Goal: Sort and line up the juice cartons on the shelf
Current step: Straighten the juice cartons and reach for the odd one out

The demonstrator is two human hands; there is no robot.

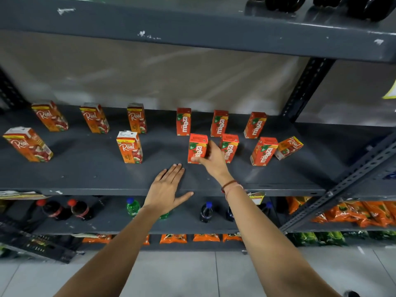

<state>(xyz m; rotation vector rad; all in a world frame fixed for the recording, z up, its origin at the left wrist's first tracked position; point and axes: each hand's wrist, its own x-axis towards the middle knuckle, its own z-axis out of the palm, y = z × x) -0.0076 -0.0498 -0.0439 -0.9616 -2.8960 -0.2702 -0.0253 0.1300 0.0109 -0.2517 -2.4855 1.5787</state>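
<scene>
Small juice cartons stand on a dark grey shelf point(85, 174). On the left are several orange Real cartons, three in a back row point(137, 117) and two nearer the front point(129, 146) point(27, 144). To the right are red Maaza cartons, three at the back point(183, 121) and more in front point(264, 151). My right hand point(211, 159) grips a front Maaza carton point(197, 146) standing on the shelf. My left hand point(167, 187) lies flat and open on the shelf's front edge, holding nothing. One Real carton point(289, 147) leans tilted at the far right.
An upper shelf point(192, 24) hangs overhead with dark bottles point(364, 7) on it. A perforated upright post point(304, 88) stands at the right. Below are soda bottles point(79, 210) and orange snack packets point(353, 213). Bare shelf surface lies between the front Real cartons.
</scene>
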